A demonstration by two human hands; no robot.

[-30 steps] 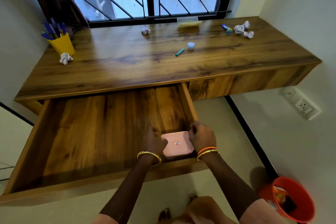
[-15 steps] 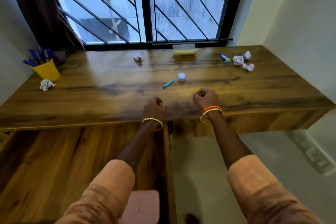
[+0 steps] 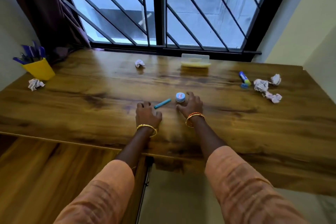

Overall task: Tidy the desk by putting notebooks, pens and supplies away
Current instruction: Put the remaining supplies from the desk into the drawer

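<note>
My left hand (image 3: 148,113) hovers, fingers loose, beside the teal marker (image 3: 162,103) while my right hand (image 3: 191,105) spreads around the small blue-lidded jar (image 3: 180,97) on the wooden desk (image 3: 91,100), neither gripping yet.

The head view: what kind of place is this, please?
Probably a home study corner: a wooden desk built under a barred window, with a yellow cup of pens and a glue stick on it.

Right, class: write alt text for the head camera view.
Two bare hands reach across a brown wooden desk: the left hand near a teal pen-like stick, the right hand beside a small round blue-lidded pot. Both look open, holding nothing.
</note>
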